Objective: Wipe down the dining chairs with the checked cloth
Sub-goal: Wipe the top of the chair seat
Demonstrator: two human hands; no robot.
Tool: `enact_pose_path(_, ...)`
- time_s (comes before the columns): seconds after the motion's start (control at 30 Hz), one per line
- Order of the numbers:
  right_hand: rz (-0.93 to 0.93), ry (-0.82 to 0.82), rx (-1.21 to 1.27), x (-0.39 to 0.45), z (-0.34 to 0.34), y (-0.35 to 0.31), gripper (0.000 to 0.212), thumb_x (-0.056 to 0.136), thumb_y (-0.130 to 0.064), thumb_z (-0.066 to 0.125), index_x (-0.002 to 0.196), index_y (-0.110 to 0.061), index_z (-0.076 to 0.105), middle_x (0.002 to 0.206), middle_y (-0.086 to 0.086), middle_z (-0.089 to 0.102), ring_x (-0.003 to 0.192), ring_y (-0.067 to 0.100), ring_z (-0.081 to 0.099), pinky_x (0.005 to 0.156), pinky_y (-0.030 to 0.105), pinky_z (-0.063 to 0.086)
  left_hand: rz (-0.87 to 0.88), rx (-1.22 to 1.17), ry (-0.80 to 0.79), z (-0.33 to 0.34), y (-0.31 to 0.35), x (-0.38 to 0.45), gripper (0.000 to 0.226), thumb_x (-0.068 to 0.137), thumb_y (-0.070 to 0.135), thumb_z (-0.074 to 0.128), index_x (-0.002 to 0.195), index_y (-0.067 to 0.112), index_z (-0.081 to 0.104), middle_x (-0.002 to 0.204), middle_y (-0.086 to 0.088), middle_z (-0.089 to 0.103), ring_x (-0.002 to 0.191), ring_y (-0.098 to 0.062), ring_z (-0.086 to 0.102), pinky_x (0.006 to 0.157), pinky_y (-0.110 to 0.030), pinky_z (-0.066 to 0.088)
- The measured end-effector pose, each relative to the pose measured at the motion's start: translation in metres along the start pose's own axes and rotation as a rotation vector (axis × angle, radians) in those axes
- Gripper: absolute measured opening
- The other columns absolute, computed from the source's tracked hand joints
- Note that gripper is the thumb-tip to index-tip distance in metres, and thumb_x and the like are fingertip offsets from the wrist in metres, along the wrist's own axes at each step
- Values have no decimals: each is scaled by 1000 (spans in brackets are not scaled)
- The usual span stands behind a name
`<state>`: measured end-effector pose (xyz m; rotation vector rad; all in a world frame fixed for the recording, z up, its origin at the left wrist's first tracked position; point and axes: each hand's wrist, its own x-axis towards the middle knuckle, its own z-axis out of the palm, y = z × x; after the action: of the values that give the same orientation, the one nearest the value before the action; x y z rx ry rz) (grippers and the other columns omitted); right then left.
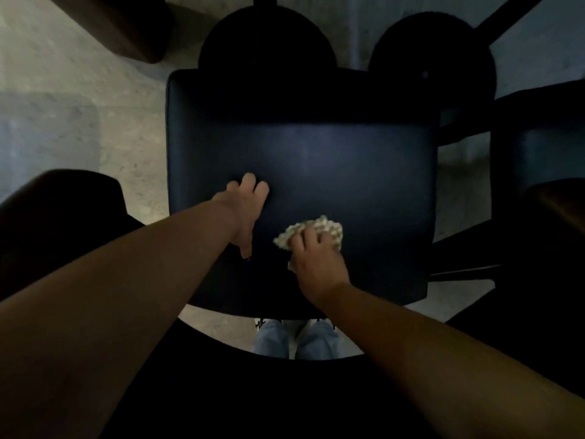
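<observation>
Head view, looking straight down in dim light: nearest are the person's blue jeans (297, 339) and pale shoes on the speckled floor (79, 90), just under the near edge of a dark blue dining chair (332, 160). On the near half of its seat the right hand (313, 258) lies over the checked cloth (316, 229), fingers curled onto the bunched fabric and pressing it to the seat; the cloth's far edge shows beyond the fingertips. Just to its left, apart from the cloth, the left hand (248, 210) rests flat on the seat, fingers straight and slightly spread, holding nothing. Farther off, beyond the seat, stand two round black shapes (266, 42), possibly stools or table bases; the shadow is too deep to tell. Brown furniture (126, 26) sits at the upper left corner.
</observation>
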<state>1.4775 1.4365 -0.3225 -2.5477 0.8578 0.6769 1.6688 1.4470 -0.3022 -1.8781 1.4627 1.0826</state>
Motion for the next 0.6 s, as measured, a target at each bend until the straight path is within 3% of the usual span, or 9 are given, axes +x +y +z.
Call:
enact_pose_path(0.07,-342,-43,-82,2,-8,17,31,89,-21,46,115,-9,54,119,17,52,97,37,55,68,40,51,-2,12,8,1,0,0,122,41,43,95,134,17,20,138,-10,17,126,-36,35,95,-49,49)
enact_pose_path(0.13,-496,48,-213,18,-25,51,27,80,-21,47,98,-10,64,102,17,62,78,34,63,54,35,51,4,14,20,2,0,2,121,41,44,95,133,17,20,136,-9,18,124,-35,36,93,-49,50)
enact_pose_path(0.2,-291,111,-249,38,-46,88,27,84,-16,51,109,-8,60,114,21,56,91,37,61,62,39,52,16,10,28,4,-2,4,121,40,44,95,133,17,21,135,-9,18,124,-35,36,92,-50,51)
enact_pose_path(0.27,136,194,-115,60,-59,115,36,89,-11,50,124,-4,45,129,23,41,108,39,50,77,45,49,22,4,37,5,-3,5,121,39,45,95,131,16,21,134,-9,18,122,-34,37,92,-51,51)
enact_pose_path(0.33,493,322,72,73,-58,109,42,88,-10,50,127,-1,39,134,21,36,112,39,47,83,44,47,31,8,48,6,-3,6,120,39,46,95,129,16,22,131,-8,19,121,-34,37,91,-51,51)
enact_pose_path(0.4,553,387,171,70,-39,68,44,88,-12,44,130,-3,38,137,19,37,119,36,45,94,40,43,46,22,61,8,-5,7,119,39,47,94,129,16,23,129,-8,20,120,-34,38,92,-51,51)
enact_pose_path(0.47,287,273,193,50,-6,16,44,89,-14,37,132,-8,41,137,15,40,119,32,46,94,38,45,81,25,62,7,-8,6,117,40,47,94,128,15,24,129,-9,20,120,-34,38,93,-49,50)
enact_pose_path(0.53,-177,86,105,21,14,-17,34,87,-14,42,118,-10,56,123,14,54,97,31,59,66,35,55,128,20,38,3,-16,5,108,45,42,94,125,16,26,128,-7,22,119,-32,41,90,-44,49)
enact_pose_path(0.6,-499,110,39,20,10,-2,33,81,-18,36,95,-11,65,104,14,63,72,31,63,41,30,48,141,74,43,-3,-24,4,104,49,44,92,125,19,26,128,-5,24,115,-28,46,83,-40,49)
